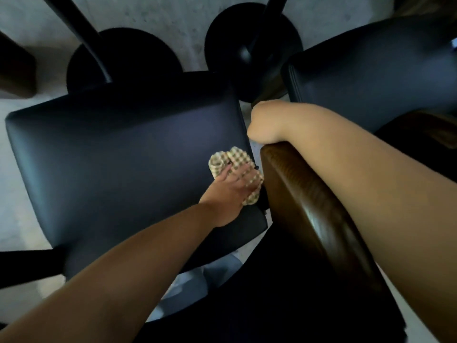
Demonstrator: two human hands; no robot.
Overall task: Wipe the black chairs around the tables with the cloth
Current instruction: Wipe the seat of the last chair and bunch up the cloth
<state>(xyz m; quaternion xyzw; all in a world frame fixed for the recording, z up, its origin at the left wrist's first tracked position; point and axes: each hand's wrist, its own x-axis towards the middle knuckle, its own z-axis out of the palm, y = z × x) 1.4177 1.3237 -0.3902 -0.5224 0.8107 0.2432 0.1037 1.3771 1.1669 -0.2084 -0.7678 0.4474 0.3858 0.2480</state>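
The black chair seat (118, 154) fills the left and centre of the frame. At its right edge, the left hand (230, 191) presses the checked cloth (237, 169) onto the seat, fingers laid over it. Right of centre, the right hand (265, 122) rests over the brown chair back (309, 201); its grip state cannot be determined. A second black chair (371, 70) occupies the upper right.

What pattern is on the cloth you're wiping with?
A beige-and-cream check, seen in the head view: the cloth lies under the left hand on the black seat.
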